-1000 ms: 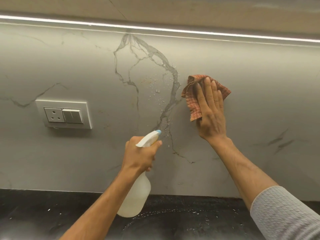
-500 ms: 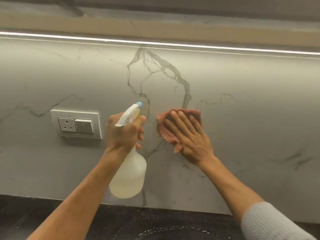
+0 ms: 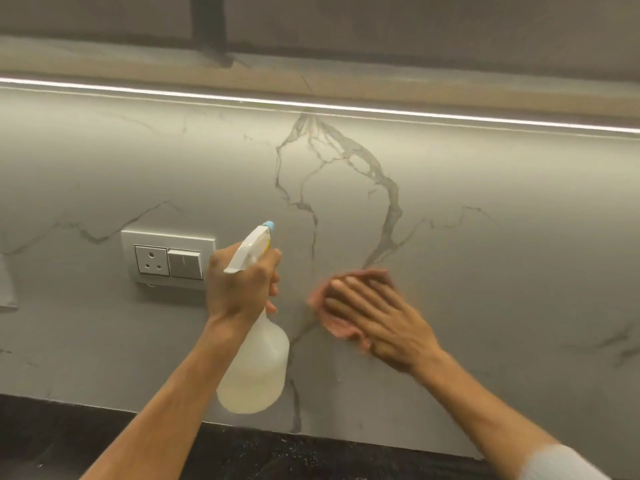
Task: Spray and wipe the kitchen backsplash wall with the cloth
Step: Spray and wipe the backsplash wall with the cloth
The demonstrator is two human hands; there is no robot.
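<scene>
Seemingly midway: cloth (image 3: 319,296) is being pressed to backsplash (image 3: 502,271) under the flat right hand (image 3: 381,322), spray bottle (image 3: 256,368) being gripped beside it by the left hand (image 3: 239,285).

Dim scene lit by a bright light strip (image 3: 346,109) overhead; right hand (image 3: 381,323) motion-blurred, edges curved
</scene>
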